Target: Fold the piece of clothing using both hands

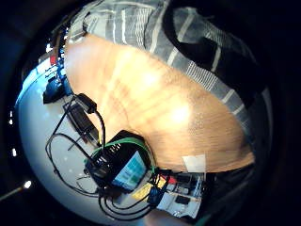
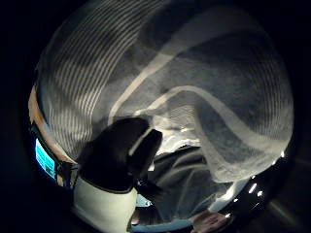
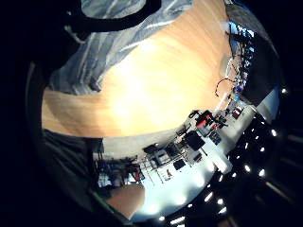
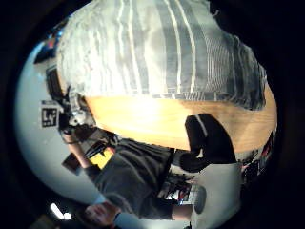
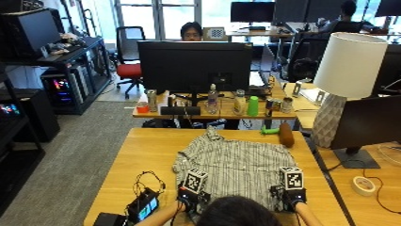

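Note:
A grey shirt with white stripes [image 5: 235, 165] lies spread flat on the wooden table [image 5: 150, 150], collar towards the far edge. My left hand [image 5: 188, 200] is at the near hem's left corner and my right hand [image 5: 293, 197] at its right corner. In the left thumb side view the shirt [image 2: 194, 63] bulges close to the palm in folds, with the gloved thumb [image 2: 126, 150] against it. Curled dark fingers [image 1: 211, 47] cross the cloth [image 1: 141, 28], and likewise fingers [image 3: 118, 19] over the cloth [image 3: 109, 47]. The right thumb [image 4: 207, 138] shows below the shirt [image 4: 162, 52].
A small device with a lit screen and black cables [image 5: 143, 207] sits on the table left of my left hand. A brown cylinder [image 5: 285, 134] and a green object [image 5: 269, 131] lie beyond the collar. A white lamp [image 5: 344, 80] and a tape roll [image 5: 363, 185] stand to the right.

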Demonstrator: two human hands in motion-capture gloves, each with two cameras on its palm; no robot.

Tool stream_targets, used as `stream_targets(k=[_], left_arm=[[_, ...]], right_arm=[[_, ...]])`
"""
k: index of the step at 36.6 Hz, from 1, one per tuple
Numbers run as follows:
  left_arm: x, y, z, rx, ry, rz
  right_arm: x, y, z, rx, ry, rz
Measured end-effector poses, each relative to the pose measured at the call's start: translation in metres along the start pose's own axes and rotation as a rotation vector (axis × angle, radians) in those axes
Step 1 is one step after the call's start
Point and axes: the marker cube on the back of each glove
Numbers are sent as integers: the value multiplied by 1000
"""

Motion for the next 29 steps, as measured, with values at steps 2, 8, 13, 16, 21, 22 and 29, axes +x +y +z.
stream_targets(k=[2, 8, 13, 16, 21, 22, 29], left_arm=[[2, -4, -4, 79, 10, 54], [-7, -18, -15, 310, -63, -29], [-14, -39, -21, 467, -142, -61], [-14, -33, -27, 433, -141, -41], [-17, -10, -42, 358, -119, 11], [-17, -6, -45, 353, -119, 22], [-15, 32, -73, 266, -144, 132]], right_arm=[[7, -20, 11, 12, -20, 19], [8, -32, 19, 209, -82, 75], [8, -29, 13, 397, -50, 100], [9, -30, 10, 426, -24, 99], [11, -22, 2, 394, -29, 73], [11, -19, 0, 388, -30, 67], [12, 17, -26, 299, -27, 30]])
